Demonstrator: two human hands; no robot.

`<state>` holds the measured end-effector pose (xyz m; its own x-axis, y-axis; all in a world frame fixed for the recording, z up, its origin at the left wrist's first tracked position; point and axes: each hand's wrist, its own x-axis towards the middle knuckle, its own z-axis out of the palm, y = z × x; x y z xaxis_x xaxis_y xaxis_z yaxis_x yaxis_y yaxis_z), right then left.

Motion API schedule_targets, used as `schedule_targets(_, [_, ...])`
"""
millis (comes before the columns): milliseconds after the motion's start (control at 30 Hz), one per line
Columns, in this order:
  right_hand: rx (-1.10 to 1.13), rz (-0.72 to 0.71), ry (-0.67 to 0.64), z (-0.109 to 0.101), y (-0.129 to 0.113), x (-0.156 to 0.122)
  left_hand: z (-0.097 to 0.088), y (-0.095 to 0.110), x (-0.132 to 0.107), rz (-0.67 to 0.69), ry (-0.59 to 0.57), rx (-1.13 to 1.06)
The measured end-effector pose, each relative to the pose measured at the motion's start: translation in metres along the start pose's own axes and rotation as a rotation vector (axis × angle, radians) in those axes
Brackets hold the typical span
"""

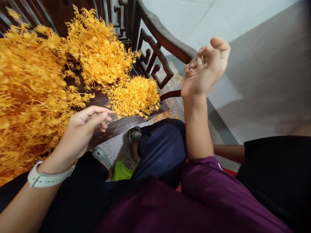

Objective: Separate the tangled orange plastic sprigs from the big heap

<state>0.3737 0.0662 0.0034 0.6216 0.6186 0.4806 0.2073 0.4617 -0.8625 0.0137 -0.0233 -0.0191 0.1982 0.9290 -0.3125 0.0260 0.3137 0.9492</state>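
Note:
My left hand, with a pale watch strap on its wrist, hovers at the front edge of a dark wooden bench. Its fingers are loosely bent and apart, with nothing visible in them. Just past its fingertips lies a small heap of yellow plastic flower pieces. My right hand is raised by the bench's armrest, palm side showing and fingers curled in. It wears a ring, and no object shows in it.
A taller yellow heap leans by the backrest, and a large tangled yellow mass fills the left. The carved armrest stands before a tiled wall. Another person's dark-clothed body is close on the right.

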Motion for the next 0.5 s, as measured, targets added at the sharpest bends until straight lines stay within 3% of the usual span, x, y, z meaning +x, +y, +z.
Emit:
schedule_targets(133, [-0.180,-0.056,-0.112,-0.002,0.005,-0.002,-0.020,-0.003,0.020,0.095,0.071,0.155])
schedule_targets(200, [-0.116,-0.058,-0.157,0.000,0.004,-0.006,-0.040,-0.002,0.038,0.211,0.089,0.449])
schedule_targets(267, [-0.040,-0.044,-0.195,0.007,0.002,-0.015,-0.060,-0.002,0.057,0.305,0.223,0.849])
schedule_targets(300, [-0.018,-0.037,-0.212,0.012,0.000,-0.020,-0.068,-0.003,0.066,0.311,0.248,0.928])
schedule_targets(400, [0.054,-0.039,-0.264,0.031,-0.004,-0.039,-0.077,-0.014,0.088,0.326,0.172,1.117])
schedule_targets(500, [0.156,-0.043,-0.374,0.044,-0.002,-0.057,-0.071,-0.033,0.100,0.264,0.053,1.348])
